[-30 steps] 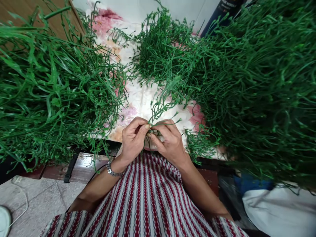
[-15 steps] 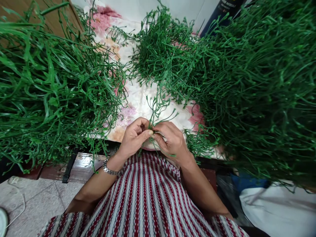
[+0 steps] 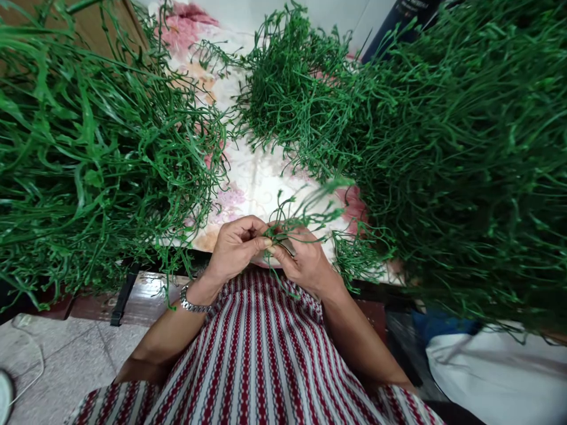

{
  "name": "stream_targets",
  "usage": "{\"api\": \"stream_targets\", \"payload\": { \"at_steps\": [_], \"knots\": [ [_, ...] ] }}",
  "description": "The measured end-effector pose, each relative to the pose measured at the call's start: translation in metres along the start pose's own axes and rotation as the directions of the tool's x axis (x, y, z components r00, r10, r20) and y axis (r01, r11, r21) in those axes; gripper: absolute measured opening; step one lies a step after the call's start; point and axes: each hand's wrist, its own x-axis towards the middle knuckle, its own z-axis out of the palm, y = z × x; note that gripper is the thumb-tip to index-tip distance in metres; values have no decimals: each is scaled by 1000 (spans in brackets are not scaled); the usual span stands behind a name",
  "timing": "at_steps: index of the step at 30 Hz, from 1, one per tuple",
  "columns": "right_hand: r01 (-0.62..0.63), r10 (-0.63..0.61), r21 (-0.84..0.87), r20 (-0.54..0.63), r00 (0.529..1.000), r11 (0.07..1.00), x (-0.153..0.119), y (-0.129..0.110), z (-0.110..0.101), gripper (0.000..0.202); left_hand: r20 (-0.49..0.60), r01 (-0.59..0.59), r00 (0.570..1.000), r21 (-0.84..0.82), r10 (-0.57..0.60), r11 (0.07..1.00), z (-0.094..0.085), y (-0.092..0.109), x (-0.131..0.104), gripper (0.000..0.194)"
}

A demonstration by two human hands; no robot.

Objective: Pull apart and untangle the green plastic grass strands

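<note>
My left hand and my right hand meet at the table's front edge, fingertips pinched together on a sprig of thin green artificial stems. The sprig's branched tips fan up and to the right over my right hand, and a few strands hang below the fingers. Exactly where the fingers grip is partly hidden. To the left lies a big heap of green plastic stems with leaf-like blades. Another large heap of thin, knob-tipped stems fills the right side, joined to a bunch at the back.
A floral cloth covers the table between the heaps. A small cluster of stems lies near the front edge, right of my hands. At the back stand a dark cylinder and a brown box. White fabric is at lower right.
The sprig's tips have swung from pointing upward to leaning right, and some are blurred. Both hands have shifted slightly left and down, still pinching it.
</note>
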Motion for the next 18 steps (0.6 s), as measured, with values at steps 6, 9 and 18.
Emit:
{"api": "stream_targets", "payload": {
  "at_steps": [6,9,18],
  "knots": [
    [-27,36,-131,71,997,991,1,-1,-2,17,-22,-99,994,246,108,964,0,2,-3,8],
    [12,-1,-122,93,996,992,2,-2,-4,18,22,-155,987,328,157,932,2,1,-4,7],
    [13,-12,-30,36,999,999,1,1,-6,10,122,-34,992,98,22,995,2,1,-2,18]
  ]
}}
